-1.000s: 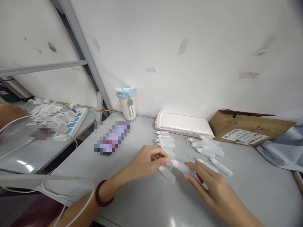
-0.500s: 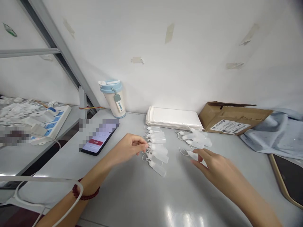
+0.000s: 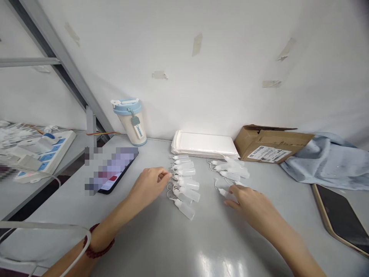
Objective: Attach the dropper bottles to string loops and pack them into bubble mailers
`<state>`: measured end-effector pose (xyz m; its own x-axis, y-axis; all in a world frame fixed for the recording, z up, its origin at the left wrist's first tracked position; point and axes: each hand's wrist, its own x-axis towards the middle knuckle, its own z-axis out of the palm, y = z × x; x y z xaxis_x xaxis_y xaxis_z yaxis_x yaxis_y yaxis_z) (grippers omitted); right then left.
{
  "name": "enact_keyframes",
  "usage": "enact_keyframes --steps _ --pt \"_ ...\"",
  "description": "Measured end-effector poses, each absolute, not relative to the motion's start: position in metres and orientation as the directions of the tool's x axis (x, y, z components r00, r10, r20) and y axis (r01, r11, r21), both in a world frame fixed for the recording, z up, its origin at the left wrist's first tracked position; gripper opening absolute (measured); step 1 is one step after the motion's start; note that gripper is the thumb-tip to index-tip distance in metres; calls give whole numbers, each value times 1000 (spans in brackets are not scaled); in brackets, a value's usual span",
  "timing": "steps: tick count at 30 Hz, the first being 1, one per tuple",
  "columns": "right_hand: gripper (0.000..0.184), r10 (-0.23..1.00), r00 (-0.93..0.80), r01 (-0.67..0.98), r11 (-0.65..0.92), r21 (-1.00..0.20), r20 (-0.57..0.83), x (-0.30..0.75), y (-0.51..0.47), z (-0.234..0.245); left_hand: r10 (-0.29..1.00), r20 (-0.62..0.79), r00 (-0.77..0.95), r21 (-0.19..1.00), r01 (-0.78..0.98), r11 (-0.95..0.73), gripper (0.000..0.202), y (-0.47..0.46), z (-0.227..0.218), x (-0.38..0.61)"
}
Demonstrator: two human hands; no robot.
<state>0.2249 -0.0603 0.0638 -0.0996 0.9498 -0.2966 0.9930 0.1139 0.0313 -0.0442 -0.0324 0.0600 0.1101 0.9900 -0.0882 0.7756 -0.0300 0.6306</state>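
Observation:
Several small translucent dropper bottles (image 3: 185, 209) with white tops and thin looped cords lie in a column on the grey table. At the cord side of that column, my left hand (image 3: 152, 184) is closed in a pinch, thumb against forefinger; what it pinches is too small to make out. My right hand (image 3: 246, 198) curls over a single dropper bottle (image 3: 227, 194), with thumb and forefinger on either side of it. Its cord stretches out on the table towards the column. More dropper bottles (image 3: 233, 167) lie in a loose group beyond my right hand.
A stack of white sleeves (image 3: 206, 144) and a cardboard box (image 3: 272, 144) stand against the wall. To the left are a tumbler (image 3: 131, 125), a phone (image 3: 118, 169) and a power strip (image 3: 54, 154). A cloth (image 3: 328, 163) and another phone (image 3: 340, 215) lie right.
The whole view has shifted slightly. My left hand has moved a little away from me along the column's cord side. My right hand stays around a bottle, whose top now shows more clearly.

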Motion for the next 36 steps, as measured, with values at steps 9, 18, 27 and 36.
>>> enact_keyframes --steps 9,18,27,36 --pt "20 920 -312 937 258 -233 -236 215 -70 52 969 153 195 559 791 -247 26 -49 60 -33" --pt "22 930 -364 913 348 -214 -42 217 -68 51 835 292 467 467 692 -550 25 -70 53 -17" --pt "14 790 -403 777 562 -283 463 219 -75 58 915 202 348 617 681 -395 21 -71 60 -18" --pt "17 686 -521 694 687 -216 508 205 -78 51 934 25 357 819 528 -224 31 -74 69 -17"
